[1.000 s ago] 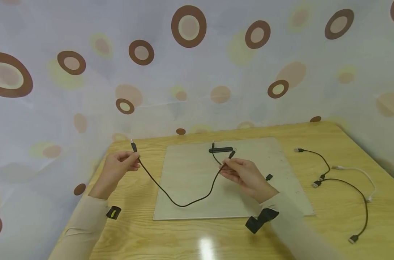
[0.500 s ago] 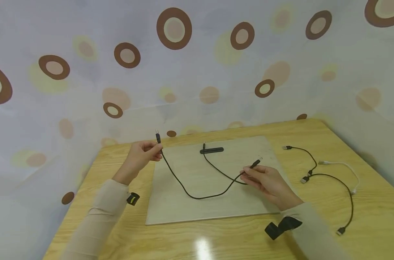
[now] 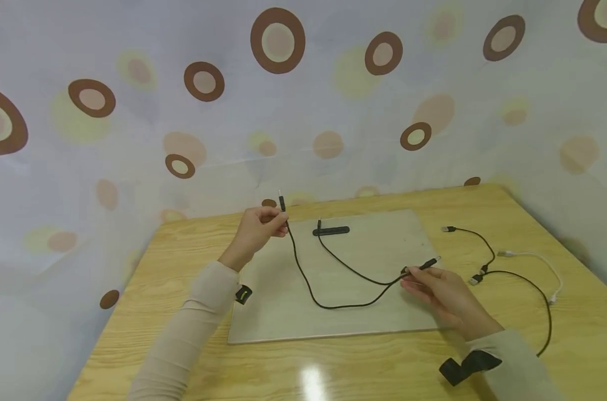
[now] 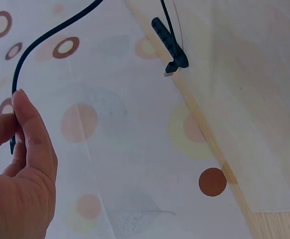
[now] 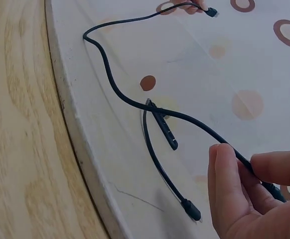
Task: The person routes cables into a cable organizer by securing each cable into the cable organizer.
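COUNT: one held cable (image 3: 341,307); one loose cable (image 3: 351,269), one black bar (image 3: 336,230) lying on one board (image 3: 278,326); two black cables (image 3: 527,279), one white cable (image 3: 546,262) lying toward tabletop's (image 3: 263,373) right edge | CHANGE: left hand (image 3: 255,231), formerly left of board, now covering its far-left corner | POSE: both hands pinching held cable's ends, right hand (image 3: 446,292) lower, near board's right edge; cable sagging between

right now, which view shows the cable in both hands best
The head view: both plugs of the cable show, and its sag between left hand and right hand. Right wrist view shows most of it, one plug partly hidden; left wrist, only the left hand's end, running off the top edge.
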### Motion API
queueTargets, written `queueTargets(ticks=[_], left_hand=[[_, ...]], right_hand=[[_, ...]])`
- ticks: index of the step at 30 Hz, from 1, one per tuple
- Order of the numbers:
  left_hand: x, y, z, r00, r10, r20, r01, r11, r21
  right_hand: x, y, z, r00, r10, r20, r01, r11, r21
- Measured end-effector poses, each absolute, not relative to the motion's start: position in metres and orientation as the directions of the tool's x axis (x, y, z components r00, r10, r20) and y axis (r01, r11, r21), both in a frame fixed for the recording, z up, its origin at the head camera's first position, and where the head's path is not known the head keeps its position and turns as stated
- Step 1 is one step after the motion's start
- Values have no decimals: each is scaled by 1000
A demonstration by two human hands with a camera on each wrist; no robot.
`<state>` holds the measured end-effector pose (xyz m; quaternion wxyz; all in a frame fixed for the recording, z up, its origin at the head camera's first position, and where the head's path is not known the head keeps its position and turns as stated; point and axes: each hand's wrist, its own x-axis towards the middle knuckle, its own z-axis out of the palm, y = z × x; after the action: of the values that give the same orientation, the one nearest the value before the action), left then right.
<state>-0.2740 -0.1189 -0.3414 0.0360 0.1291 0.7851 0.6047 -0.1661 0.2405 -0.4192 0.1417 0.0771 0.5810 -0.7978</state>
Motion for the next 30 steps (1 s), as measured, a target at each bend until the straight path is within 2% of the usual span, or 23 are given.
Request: queueTargets(ticks=[6,14,30], left_hand=[[-282,-95,-350,-969,217,115,167,239,957],[-298,-68,-367,-975,203,87,132,216,967],[-318,-43,-394,-977,186,-106,-43,315,948]], right_hand=[[-161,248,-423,-942,-114,-316,336,-288,-897],[-155,257,-425,-953,-119,-280,304,-328,-894],[-154,253,-430,-947,-141,-288,318,-300,-899]])
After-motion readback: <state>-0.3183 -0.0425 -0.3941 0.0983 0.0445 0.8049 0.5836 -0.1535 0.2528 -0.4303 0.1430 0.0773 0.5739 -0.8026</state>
